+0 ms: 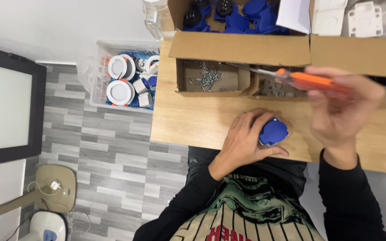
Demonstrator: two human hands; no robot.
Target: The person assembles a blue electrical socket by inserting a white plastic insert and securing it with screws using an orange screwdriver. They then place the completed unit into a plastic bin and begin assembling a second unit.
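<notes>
Black-sleeved arms and a striped, printed shirt front fill the bottom of the head view, where a person seated at a light wooden tabletop [188, 125] works on a small part. Left hand [246, 140] is curled down over a rounded blue plastic socket piece [273, 131], fingers and thumb pinning it flat on the board just in front of the body. Right hand [340, 102], blurred in the frame, is closed round the orange handle of a slim-shafted screwdriver [307, 81], held above and beyond the blue piece with its metal shaft pointing left over a shallow cardboard tray of small silver screws [207, 78]. To work cleanly, the left hand's grip should keep the blue piece from turning while the tip comes down square and upright onto the screw, with pressure straight along the shaft. Glossy, deep blue and roughly squarish with rounded corners, the piece is half hidden under the fingers; its upper face appears slightly raised, though the cover of the hand makes that uncertain. Beyond the tray, a large open cardboard box [240, 47] holds many more blue parts, with white plastic plates [365, 20] to the right. Left of the table, a clear plastic crate [99, 76] holds round white light fittings above the grey wood-look floor [108, 151].
</notes>
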